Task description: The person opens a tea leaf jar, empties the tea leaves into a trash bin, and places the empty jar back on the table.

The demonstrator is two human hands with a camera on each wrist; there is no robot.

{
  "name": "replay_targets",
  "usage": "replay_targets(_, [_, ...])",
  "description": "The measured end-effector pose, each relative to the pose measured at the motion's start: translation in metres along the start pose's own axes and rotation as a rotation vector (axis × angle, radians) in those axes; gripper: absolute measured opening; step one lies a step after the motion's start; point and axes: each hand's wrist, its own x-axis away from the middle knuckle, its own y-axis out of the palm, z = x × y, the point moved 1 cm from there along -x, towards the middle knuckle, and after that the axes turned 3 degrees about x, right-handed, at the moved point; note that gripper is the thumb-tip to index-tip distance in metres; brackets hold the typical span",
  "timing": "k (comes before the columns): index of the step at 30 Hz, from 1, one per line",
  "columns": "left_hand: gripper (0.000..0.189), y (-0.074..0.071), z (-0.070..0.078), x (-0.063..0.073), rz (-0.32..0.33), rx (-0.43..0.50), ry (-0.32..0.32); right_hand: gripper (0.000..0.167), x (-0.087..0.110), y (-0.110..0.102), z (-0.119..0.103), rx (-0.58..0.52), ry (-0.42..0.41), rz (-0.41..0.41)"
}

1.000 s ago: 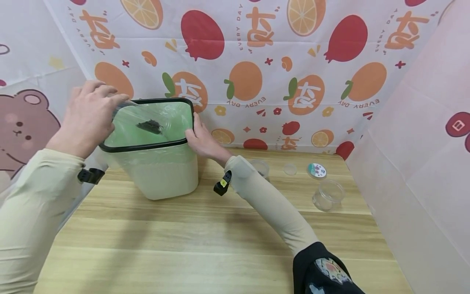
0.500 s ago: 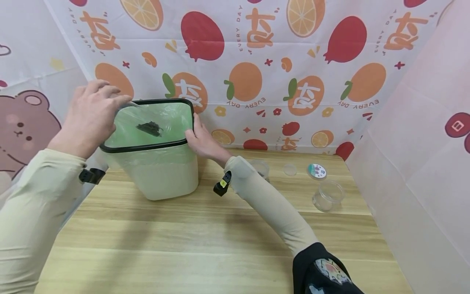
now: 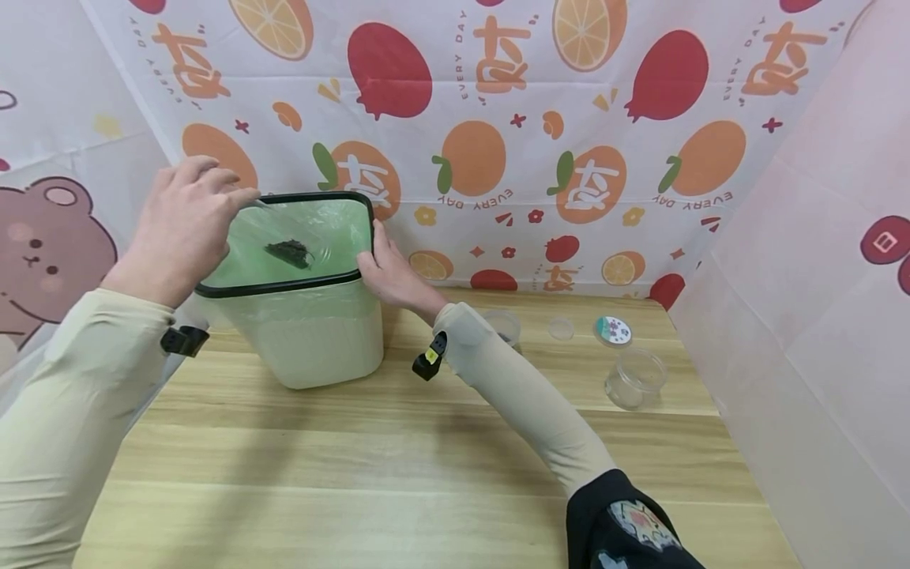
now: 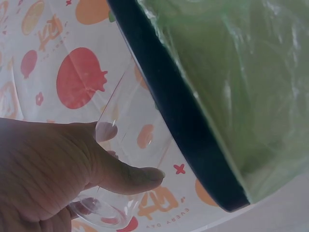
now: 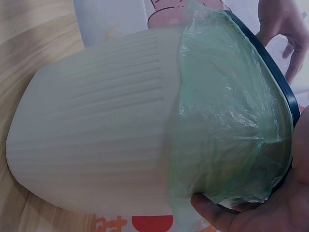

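Note:
A cream trash bin (image 3: 323,340) with a black rim (image 3: 298,284) stands tilted at the back left of the table. It is lined with a thin green plastic bag (image 5: 222,111) folded over its rim. A dark clump (image 3: 287,253) lies inside on the liner. My right hand (image 3: 394,273) grips the bin's right side at the rim, thumb and fingers on the bag. At the left rim, my left hand (image 3: 178,229) holds a clear plastic jar (image 4: 128,113), tipped toward the bin's mouth; the head view hides most of it behind the hand.
On the right of the wooden table (image 3: 398,490) stand a clear jar (image 3: 635,379), a patterned round lid (image 3: 614,330) and a small clear disc (image 3: 561,328). Another clear container (image 3: 503,324) is partly hidden by my right forearm. A fruit-print cloth (image 3: 526,158) closes off the back.
My left hand has shifted slightly right over the rim, still holding the jar. The right hand and the bin stay nearly where they were.

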Motion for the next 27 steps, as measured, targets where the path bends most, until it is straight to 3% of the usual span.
replay_targets(19, [0.039, 0.0, 0.0056, -0.0045, 0.009, -0.032, 0.003, 0.074, 0.0012, 0.0003, 0.0002, -0.009, 0.004, -0.005])
replay_targets(27, [0.036, 0.0002, 0.0093, -0.0073, 0.056, -0.055, 0.024, 0.073, 0.0002, 0.0009, 0.0004, -0.008, 0.002, 0.005])
